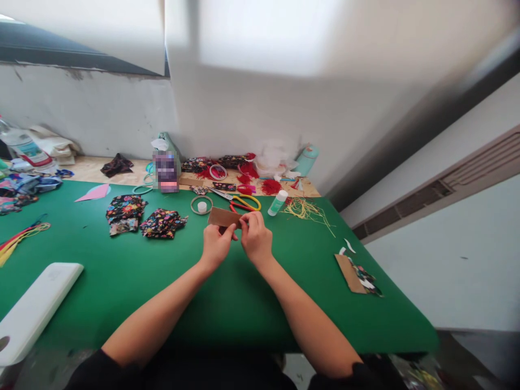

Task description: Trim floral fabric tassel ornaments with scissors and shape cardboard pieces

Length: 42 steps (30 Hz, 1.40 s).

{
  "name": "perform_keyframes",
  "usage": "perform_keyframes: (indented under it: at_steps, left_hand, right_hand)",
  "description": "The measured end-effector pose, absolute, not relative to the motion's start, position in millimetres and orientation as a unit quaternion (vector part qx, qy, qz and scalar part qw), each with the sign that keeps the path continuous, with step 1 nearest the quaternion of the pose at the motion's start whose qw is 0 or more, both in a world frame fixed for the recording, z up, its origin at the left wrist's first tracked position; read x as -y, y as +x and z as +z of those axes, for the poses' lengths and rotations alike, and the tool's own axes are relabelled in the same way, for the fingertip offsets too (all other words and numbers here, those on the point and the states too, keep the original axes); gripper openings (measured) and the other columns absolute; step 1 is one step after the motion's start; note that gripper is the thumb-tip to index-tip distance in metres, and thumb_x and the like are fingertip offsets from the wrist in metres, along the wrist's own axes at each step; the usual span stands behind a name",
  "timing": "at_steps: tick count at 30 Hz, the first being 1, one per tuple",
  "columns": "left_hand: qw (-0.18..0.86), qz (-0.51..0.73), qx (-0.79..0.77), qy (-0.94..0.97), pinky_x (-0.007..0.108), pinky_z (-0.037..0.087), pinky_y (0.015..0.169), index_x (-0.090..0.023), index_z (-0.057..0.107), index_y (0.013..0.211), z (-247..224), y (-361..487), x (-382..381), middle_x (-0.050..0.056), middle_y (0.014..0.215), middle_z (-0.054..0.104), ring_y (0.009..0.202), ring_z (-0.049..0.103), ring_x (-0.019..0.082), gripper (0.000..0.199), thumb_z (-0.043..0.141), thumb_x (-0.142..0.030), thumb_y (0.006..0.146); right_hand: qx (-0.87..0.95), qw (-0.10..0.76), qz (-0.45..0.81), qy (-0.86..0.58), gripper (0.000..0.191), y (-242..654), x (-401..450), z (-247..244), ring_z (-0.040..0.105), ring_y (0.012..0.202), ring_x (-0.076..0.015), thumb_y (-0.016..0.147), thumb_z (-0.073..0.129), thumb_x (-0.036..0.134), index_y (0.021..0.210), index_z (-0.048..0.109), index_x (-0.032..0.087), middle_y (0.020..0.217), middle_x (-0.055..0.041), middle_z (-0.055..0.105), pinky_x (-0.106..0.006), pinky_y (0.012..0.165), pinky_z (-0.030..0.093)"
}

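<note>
Between my hands is a small rectangle of brown cardboard (223,217), held above the green table. My left hand (217,245) grips its lower left edge, thumb on top. The fingers of my right hand (255,237) pinch its right end, hiding that corner. Just beyond the card lie scissors (247,203) with yellow and red handles. A glue stick (278,203) with a white cap stands to the right of them. To the left, a ring-shaped bangle (202,198) surrounds a small white cap (202,207).
Floral fabric pieces (163,223) lie left of my hands. Pale yellow cords (306,211) spread at right, near a cardboard piece with scraps (350,273). A white elongated object (40,309) rests at the left front. Red tassels (271,187) and a teal bottle (306,158) line the back.
</note>
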<state>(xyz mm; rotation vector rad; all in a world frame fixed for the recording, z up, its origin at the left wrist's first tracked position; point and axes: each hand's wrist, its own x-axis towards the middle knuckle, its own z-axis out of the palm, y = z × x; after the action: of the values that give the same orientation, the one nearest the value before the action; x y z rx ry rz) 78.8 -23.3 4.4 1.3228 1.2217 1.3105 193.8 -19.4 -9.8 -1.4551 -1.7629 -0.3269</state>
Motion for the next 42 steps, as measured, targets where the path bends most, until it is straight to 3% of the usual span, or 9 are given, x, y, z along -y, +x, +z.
perform_keyframes:
  at_steps: [9, 17, 21, 28, 33, 38, 42]
  left_hand:
    - [0.466, 0.554, -0.479, 0.496, 0.023, 0.040, 0.049, -0.012, 0.066, 0.063, 7.4, 80.6, 24.6, 0.002, 0.047, 0.059, 0.044, 0.054, 0.013, 0.022, 0.061, -0.033, 0.069]
    - [0.501, 0.580, -0.477, 0.430, 0.024, 0.039, 0.048, -0.013, 0.061, 0.056, 10.0, 75.1, 15.5, 0.002, 0.044, 0.057, 0.042, 0.050, 0.011, 0.023, 0.064, -0.035, 0.063]
    - [0.546, 0.584, -0.448, 0.400, 0.023, 0.039, 0.048, -0.011, 0.063, 0.060, 12.0, 73.3, 12.5, 0.001, 0.044, 0.057, 0.043, 0.049, 0.011, 0.024, 0.067, -0.035, 0.059]
    - [0.551, 0.570, -0.446, 0.415, 0.024, 0.037, 0.049, -0.011, 0.063, 0.060, 14.1, 76.2, 18.0, 0.001, 0.045, 0.057, 0.043, 0.050, 0.011, 0.025, 0.067, -0.036, 0.060]
    - [0.547, 0.563, -0.456, 0.418, 0.025, 0.038, 0.050, -0.012, 0.063, 0.061, 17.2, 75.5, 19.1, 0.001, 0.045, 0.057, 0.044, 0.050, 0.011, 0.025, 0.066, -0.037, 0.061]
    - [0.543, 0.560, -0.454, 0.431, 0.025, 0.038, 0.050, -0.012, 0.063, 0.060, 16.5, 75.4, 19.9, 0.002, 0.046, 0.057, 0.045, 0.050, 0.011, 0.026, 0.066, -0.037, 0.062]
    - [0.548, 0.562, -0.444, 0.432, 0.024, 0.038, 0.050, -0.011, 0.063, 0.062, 15.9, 75.5, 20.1, 0.002, 0.046, 0.057, 0.045, 0.050, 0.011, 0.025, 0.067, -0.037, 0.062]
  right_hand:
    - [0.714, 0.367, -0.147, -0.578, 0.024, 196.4, 17.3, -9.5, 0.052, 0.056, -0.0130, 0.094, 0.036, 0.024, 0.083, 0.056, 0.016, 0.082, -0.0066, 0.059, -0.023, 0.046, 0.032]
    - [0.735, 0.387, -0.143, -0.539, 0.024, 193.6, 27.7, -0.9, 0.056, 0.059, -0.0129, 0.094, 0.037, 0.024, 0.084, 0.057, 0.016, 0.083, -0.0075, 0.061, -0.022, 0.048, 0.036]
    - [0.717, 0.448, -0.068, -0.529, 0.022, 194.8, 30.0, 5.7, 0.060, 0.067, -0.0134, 0.093, 0.043, 0.028, 0.085, 0.061, 0.017, 0.085, -0.0068, 0.063, -0.022, 0.055, 0.043]
    - [0.626, 0.579, 0.155, -0.499, 0.012, 202.8, 26.2, 13.7, 0.062, 0.064, -0.0144, 0.083, 0.059, 0.031, 0.083, 0.065, 0.020, 0.078, -0.0030, 0.067, -0.028, 0.061, 0.051]
    - [0.551, 0.619, 0.293, -0.476, 0.020, 205.2, 25.1, 16.1, 0.064, 0.060, -0.0155, 0.074, 0.068, 0.039, 0.078, 0.065, 0.020, 0.068, -0.0014, 0.068, -0.030, 0.061, 0.054]
    - [0.522, 0.631, 0.318, -0.478, 0.029, 207.9, 23.8, 18.6, 0.055, 0.045, -0.0110, 0.067, 0.074, 0.043, 0.065, 0.056, 0.019, 0.052, 0.0034, 0.059, -0.023, 0.047, 0.046]
    - [0.524, 0.631, 0.305, -0.485, 0.030, 209.5, 23.5, 20.8, 0.054, 0.046, -0.0109, 0.069, 0.072, 0.044, 0.065, 0.055, 0.020, 0.053, 0.0029, 0.059, -0.023, 0.047, 0.044]
